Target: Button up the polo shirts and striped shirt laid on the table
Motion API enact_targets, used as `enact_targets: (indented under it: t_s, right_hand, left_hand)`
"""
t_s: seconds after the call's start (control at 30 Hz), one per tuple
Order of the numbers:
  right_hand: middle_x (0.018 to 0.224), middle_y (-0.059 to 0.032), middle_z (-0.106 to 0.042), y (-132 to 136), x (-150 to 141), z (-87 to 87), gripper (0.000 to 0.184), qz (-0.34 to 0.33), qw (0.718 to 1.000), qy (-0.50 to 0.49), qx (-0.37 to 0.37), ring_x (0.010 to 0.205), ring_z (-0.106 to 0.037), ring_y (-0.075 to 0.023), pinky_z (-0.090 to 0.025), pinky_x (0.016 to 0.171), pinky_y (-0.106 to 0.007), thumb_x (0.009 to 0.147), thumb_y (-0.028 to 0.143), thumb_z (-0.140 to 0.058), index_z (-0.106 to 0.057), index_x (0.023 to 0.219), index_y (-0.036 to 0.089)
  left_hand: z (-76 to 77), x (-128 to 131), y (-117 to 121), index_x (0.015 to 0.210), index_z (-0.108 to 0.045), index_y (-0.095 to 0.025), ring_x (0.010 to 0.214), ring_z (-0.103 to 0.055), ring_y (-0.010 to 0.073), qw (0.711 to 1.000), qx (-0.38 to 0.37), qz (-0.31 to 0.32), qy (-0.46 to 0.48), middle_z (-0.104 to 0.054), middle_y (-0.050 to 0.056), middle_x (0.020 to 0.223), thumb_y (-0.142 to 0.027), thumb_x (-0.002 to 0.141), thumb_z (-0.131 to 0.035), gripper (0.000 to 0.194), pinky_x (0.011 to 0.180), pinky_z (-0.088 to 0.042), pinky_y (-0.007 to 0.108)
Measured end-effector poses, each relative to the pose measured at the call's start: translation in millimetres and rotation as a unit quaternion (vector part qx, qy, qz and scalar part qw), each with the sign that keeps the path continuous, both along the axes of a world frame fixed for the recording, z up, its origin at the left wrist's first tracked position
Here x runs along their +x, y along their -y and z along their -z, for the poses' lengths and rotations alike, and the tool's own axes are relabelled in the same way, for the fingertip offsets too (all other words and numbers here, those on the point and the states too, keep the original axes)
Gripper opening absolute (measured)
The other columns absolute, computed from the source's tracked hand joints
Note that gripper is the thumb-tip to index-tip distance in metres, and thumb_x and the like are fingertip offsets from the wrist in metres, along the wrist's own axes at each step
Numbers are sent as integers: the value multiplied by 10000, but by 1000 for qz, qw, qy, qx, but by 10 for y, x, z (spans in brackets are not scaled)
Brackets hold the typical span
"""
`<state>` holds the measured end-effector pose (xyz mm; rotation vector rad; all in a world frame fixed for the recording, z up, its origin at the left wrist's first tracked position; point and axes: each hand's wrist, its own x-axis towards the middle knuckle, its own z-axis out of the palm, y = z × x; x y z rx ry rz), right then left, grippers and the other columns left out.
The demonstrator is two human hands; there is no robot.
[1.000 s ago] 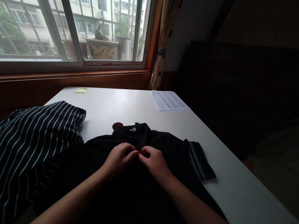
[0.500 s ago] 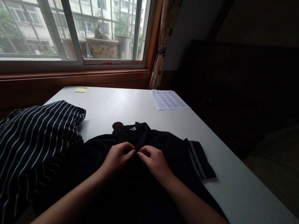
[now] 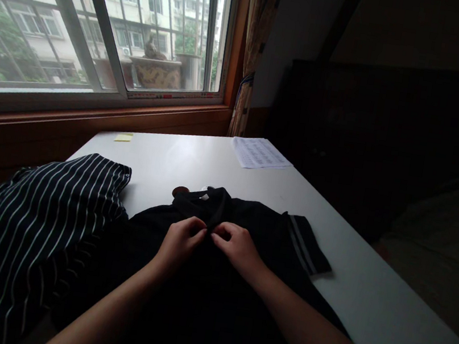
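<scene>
A black polo shirt lies spread on the white table, its collar toward the window and two grey stripes on its right sleeve cuff. My left hand pinches the front of the shirt just below the collar. From the other side my right hand pinches the same spot, the fingertips of both hands almost meeting. Whatever small part of the placket sits between the fingers is too dark to make out. A small pale label shows inside the collar.
At the left a black garment with white stripes is heaped over the table edge. Beyond the collar lies a round brown object. Printed sheets and a yellow sticky note rest at the far end of the white table.
Hardly anything differs. Both hands keep their pinch at the same place below the collar, with at most a slight shift of the fingers.
</scene>
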<state>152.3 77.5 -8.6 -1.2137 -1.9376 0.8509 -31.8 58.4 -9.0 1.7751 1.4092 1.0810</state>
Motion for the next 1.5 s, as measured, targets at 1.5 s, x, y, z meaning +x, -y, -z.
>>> enact_targets:
  t_s: [1.5]
  right_hand:
    - [788, -8, -676, -9, 4, -14, 98, 13, 1000, -19, -4, 791, -628, -178, -437, 731, -270, 839, 213, -633, -672, 752, 191]
  left_hand:
    - [-19, 1, -14, 887, -716, -201, 851, -673, 190, 999, -17, -20, 23, -729, 18, 887, -200, 815, -646, 101, 759, -491, 264]
